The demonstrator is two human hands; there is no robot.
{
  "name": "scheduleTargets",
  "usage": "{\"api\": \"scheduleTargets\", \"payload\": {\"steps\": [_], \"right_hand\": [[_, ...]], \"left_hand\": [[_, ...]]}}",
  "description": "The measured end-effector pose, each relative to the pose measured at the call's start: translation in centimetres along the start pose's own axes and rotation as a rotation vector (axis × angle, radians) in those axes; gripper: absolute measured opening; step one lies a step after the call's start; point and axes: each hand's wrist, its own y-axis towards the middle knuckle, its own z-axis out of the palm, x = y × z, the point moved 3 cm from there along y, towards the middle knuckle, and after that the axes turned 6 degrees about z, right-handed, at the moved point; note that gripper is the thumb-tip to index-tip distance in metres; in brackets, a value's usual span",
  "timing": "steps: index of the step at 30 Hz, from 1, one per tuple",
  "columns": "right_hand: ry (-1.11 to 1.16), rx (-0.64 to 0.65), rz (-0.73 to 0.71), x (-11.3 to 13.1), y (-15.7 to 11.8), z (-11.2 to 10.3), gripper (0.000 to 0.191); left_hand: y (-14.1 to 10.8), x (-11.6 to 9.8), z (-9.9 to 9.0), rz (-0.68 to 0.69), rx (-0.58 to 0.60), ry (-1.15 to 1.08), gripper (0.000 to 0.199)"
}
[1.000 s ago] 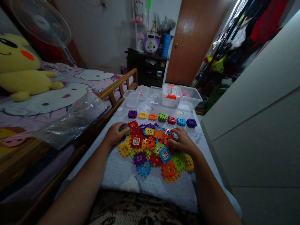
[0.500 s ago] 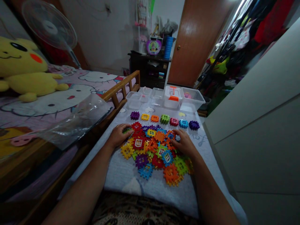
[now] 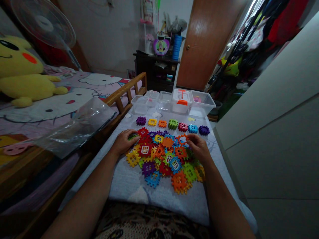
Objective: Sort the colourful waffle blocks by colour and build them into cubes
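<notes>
A heap of colourful toothed plastic building blocks (image 3: 159, 152) lies on the cloth-covered table. At the heap's upper right, my right hand (image 3: 199, 147) pinches an orange window-like building block (image 3: 182, 139) by its right edge, lifted slightly. My left hand (image 3: 123, 142) is at the heap's left side, its fingers curled round a green building block (image 3: 134, 136) partly hidden by them. A red building block (image 3: 143, 132) lies just beside that hand. Beyond the heap stands a row of assembled block stacks, among them a purple stack (image 3: 141, 120) and a green stack (image 3: 173, 124).
Clear plastic boxes stand along the table's far end, including a box with orange clips (image 3: 182, 101) and an open bin (image 3: 203, 101). A wooden bed rail (image 3: 124, 94) borders the left, a pale cabinet (image 3: 271, 132) the right. A plastic bag (image 3: 79, 127) lies by the rail.
My right hand has taken hold of the orange block and raised it a little from the heap. My left hand stays at the green block. The view has shifted slightly.
</notes>
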Motion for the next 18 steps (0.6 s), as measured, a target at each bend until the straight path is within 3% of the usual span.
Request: {"api": "scheduleTargets", "payload": {"steps": [4, 9, 18], "right_hand": [[0.106, 0.098, 0.056, 0.25, -0.27, -0.08, 0.032], [0.059, 0.196, 0.113, 0.34, -0.62, -0.14, 0.029], [-0.165, 0.206, 0.103, 0.75, -0.73, -0.44, 0.029]], "left_hand": [[0.01, 0.08, 0.03, 0.007, -0.004, 0.003, 0.051], [0.00, 0.08, 0.05, -0.007, -0.005, -0.007, 0.051], [-0.02, 0.22, 0.10, 0.008, 0.007, -0.006, 0.050]]}}
